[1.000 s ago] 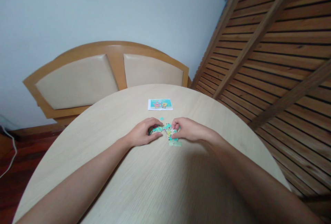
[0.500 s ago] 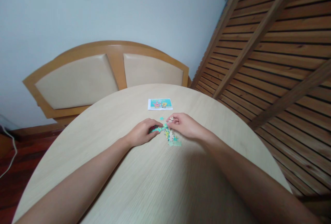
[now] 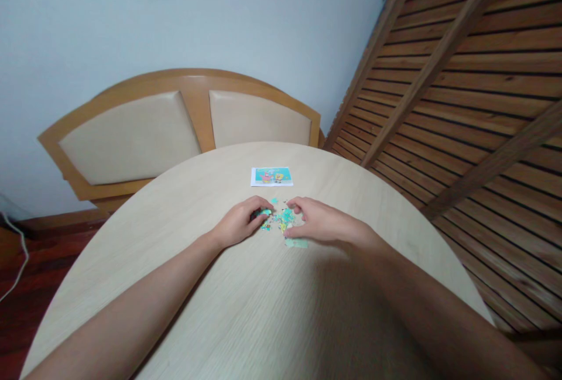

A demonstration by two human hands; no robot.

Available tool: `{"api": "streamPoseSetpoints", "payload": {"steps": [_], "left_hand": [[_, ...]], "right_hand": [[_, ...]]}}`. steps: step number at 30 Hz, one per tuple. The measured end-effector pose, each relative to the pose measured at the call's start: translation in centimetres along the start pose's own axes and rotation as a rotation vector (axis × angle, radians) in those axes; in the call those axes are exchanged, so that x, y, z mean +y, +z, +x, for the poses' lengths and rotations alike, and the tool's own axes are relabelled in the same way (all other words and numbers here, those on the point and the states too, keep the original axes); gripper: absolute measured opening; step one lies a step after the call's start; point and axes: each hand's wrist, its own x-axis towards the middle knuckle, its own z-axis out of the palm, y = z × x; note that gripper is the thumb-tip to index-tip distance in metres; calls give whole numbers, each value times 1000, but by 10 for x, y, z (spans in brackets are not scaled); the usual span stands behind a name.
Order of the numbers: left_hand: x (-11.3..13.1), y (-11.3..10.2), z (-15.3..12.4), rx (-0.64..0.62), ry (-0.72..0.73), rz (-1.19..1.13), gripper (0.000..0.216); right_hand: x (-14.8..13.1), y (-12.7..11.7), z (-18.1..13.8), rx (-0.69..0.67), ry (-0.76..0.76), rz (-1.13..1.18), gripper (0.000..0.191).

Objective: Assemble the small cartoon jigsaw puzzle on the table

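A small pile of jigsaw puzzle pieces [image 3: 284,216], mostly turquoise with some yellow and pale ones, lies on the round table [image 3: 246,304]. At the pile's left side rests my left hand [image 3: 240,221], thumb and fingers curved apart around several pieces [image 3: 265,212]. My right hand [image 3: 325,220] is at the right side, thumb and fingers spread with pieces between them. Close below its thumb lies a joined pale green strip [image 3: 297,243]. One turquoise piece [image 3: 274,200] sits apart, above the pile. I see no piece pinched in either hand.
Beyond the pile lies a picture card [image 3: 272,177] with a pink and a yellow cartoon figure. A padded wooden headboard [image 3: 193,84] stands behind the table against the wall. Wooden slats [image 3: 439,105] lean along the right. A white cable [image 3: 24,245] hangs at the far left.
My right hand has opened and let go of a pale piece it held. The pieces in the pile have shifted, showing more turquoise. My left fingers have moved slightly up and apart.
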Motion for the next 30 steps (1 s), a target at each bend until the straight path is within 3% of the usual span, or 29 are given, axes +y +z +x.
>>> {"api": "streamPoseSetpoints", "payload": {"steps": [3,9,14,21,25,27,30], "left_hand": [[-2,1,-1,-6,-15,8,20],[-4,4,-3,-62,2,114,35],[-7,5,-3,-59,-30,82,26],[-3,1,-1,4,6,-9,21],[-5,0,0,84,-26,14,20],[-7,0,-1,99,-52,16,21],[-10,2,-1,84,-62,31,25]], "right_hand": [[-8,0,-7,-90,47,-127,75],[-8,3,-1,-58,61,-164,31],[-1,5,3,-6,60,-43,10],[9,7,14,77,50,86,14],[9,-2,11,147,62,29,13],[3,-8,3,79,58,-80,22],[-9,-14,-11,-135,142,-222,43]]}}
